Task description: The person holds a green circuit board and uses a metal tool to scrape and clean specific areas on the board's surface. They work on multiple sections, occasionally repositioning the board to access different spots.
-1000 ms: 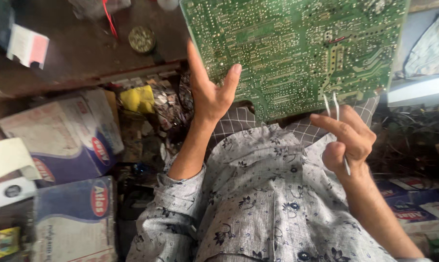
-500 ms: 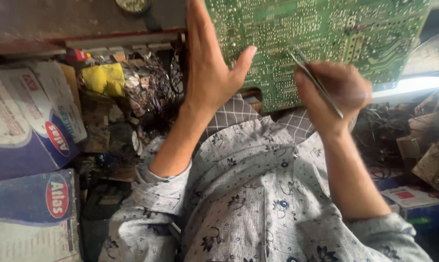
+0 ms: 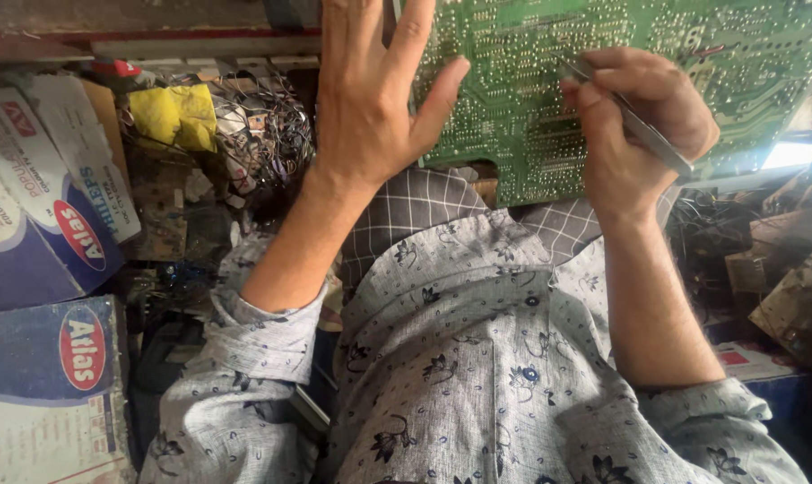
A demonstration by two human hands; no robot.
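Observation:
A large green circuit board (image 3: pixel 531 81), solder side towards me, fills the upper right of the head view. My left hand (image 3: pixel 374 99) grips its left edge, thumb on the near face and fingers spread upward. My right hand (image 3: pixel 634 125) pinches a pair of metal tweezers (image 3: pixel 630 121), whose tips touch the board near its middle. Both forearms rise from grey flowered shirt sleeves (image 3: pixel 477 376) over a checked cloth on my lap.
Blue and white cardboard boxes (image 3: pixel 56 269) are stacked at the left. A yellow cloth (image 3: pixel 173 115) and a tangle of wires and scrap parts (image 3: pixel 262 134) lie beside them. More scrap boards and boxes (image 3: pixel 782 278) crowd the right.
The view has moved closer. My right hand swung the tweezers up from beside the board onto its face. My left hand stayed on the board's left edge.

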